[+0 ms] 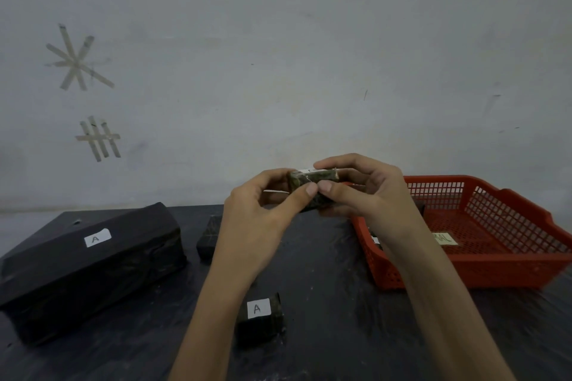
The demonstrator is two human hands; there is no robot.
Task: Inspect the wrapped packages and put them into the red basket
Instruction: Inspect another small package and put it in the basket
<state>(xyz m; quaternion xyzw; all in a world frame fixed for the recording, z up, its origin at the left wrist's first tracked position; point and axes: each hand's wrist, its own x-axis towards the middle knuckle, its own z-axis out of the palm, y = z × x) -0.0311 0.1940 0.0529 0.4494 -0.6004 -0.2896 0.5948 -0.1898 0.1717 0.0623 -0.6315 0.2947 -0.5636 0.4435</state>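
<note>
1. Head view: both hands hold one small wrapped package (pixel 314 187) in the air, above the far part of the dark table (pixel 340 343). The left hand (pixel 260 219) pinches its left end between thumb and curled fingers. The right hand (pixel 365 195) has its fingers curled over the top and its thumb on the near face. The two thumb tips meet or almost meet.
2. The held package is dark and shiny, with a white label (pixel 312 171) on its upper side; the writing cannot be read.
3. The red basket (pixel 495 269) stands on the table at the right, just beside the right forearm. The held package is to the left of it, not inside.
4. On the basket floor lies a paper slip (pixel 444 238) with green writing. Dark things near it are mostly hidden by the forearm.
5. A small package marked A (pixel 261 322) lies between the forearms, and another small package (pixel 209 240) lies behind the left hand.
6. A large black package (pixel 93 269), also marked A, lies at the left.
</note>
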